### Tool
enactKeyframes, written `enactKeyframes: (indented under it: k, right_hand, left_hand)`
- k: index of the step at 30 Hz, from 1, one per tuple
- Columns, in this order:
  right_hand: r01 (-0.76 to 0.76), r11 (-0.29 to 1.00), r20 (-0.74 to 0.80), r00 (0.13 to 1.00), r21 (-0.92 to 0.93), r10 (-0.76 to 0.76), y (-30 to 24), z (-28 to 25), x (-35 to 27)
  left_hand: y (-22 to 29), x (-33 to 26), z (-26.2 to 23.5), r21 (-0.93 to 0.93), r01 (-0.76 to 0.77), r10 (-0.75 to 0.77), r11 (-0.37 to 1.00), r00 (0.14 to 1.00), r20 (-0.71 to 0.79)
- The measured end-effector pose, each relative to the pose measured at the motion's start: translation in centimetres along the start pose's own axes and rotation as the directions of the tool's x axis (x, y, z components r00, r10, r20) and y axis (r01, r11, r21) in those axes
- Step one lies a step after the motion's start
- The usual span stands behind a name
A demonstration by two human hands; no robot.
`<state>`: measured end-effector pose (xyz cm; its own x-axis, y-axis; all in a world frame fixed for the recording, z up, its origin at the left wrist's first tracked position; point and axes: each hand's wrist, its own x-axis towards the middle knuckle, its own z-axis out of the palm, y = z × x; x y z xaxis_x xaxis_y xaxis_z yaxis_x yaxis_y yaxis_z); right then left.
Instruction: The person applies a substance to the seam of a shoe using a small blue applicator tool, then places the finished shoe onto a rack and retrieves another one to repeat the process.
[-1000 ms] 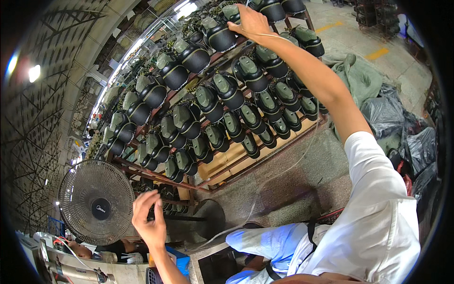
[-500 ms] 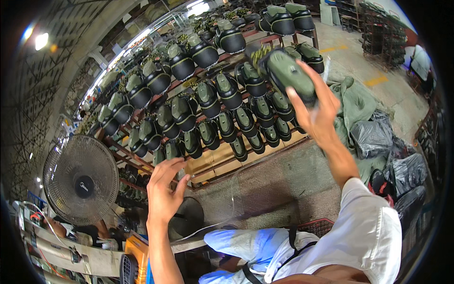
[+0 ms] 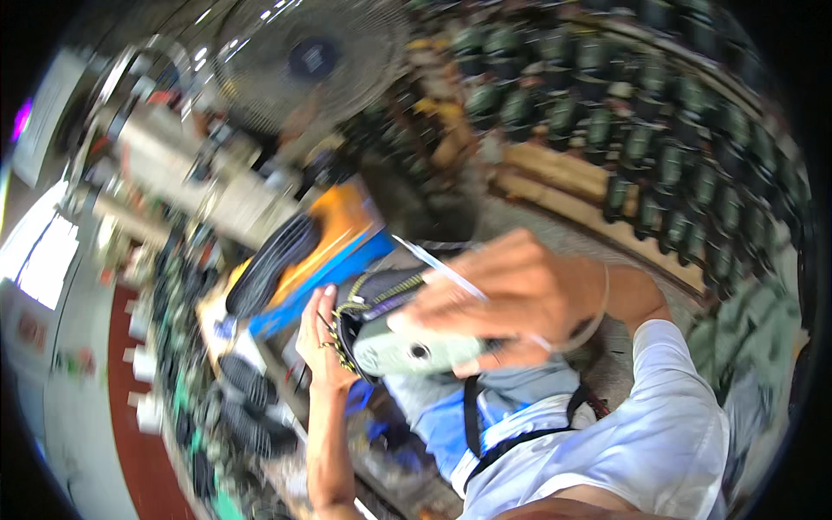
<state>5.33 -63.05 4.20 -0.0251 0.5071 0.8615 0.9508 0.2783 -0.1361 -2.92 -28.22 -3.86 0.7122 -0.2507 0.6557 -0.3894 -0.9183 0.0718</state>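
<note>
Both of my hands hold a dark shoe upper on a pale green last (image 3: 407, 334) in front of my chest. My right hand (image 3: 511, 299) grips it from above and from the right, fingers curled over the top. A thin white stick juts out between those fingers. My left hand (image 3: 319, 342) supports the left end, where the black lining and yellowish laces show. The picture is blurred by motion.
A slanted wooden rack (image 3: 659, 130) with several dark shoes on lasts fills the upper right. A round fan (image 3: 299, 61) stands at the top. An orange and blue block (image 3: 334, 247) bearing a black sole lies left of my hands, with several black soles (image 3: 247, 399) below it.
My right hand took the shoe off the rack and brought it down to my chest. My left hand closed on its other end. My head turned down and left.
</note>
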Motion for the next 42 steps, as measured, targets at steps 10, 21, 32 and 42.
enactKeyframes:
  k: [10, 21, 32, 42]
  right_hand:
    - [-0.629, 0.776, 0.004, 0.777, 0.049, 0.630, 25.5, 20.7, 5.1]
    - [-0.645, 0.743, 0.237, 0.762, 0.180, 0.603, 27.6, 19.5, 5.1]
    - [-0.700, 0.581, 0.321, 0.710, 0.415, 0.626, 28.4, 20.0, 5.8]
    - [-0.737, 0.557, 0.348, 0.673, 0.382, 0.652, 28.5, 19.6, 6.0]
  left_hand:
    - [-12.3, -5.3, -14.3, 0.672, 0.442, -0.357, 0.594, 0.894, -0.272]
    - [-18.7, 3.2, -12.3, 0.486, 0.315, -0.455, 0.815, 0.868, 0.201]
    - [-20.5, 6.0, -10.9, 0.368, 0.425, -0.537, 0.827, 0.791, 0.293]
    - [-25.3, -1.1, -11.8, -0.578, 0.592, -0.460, 0.561, 0.804, 0.377]
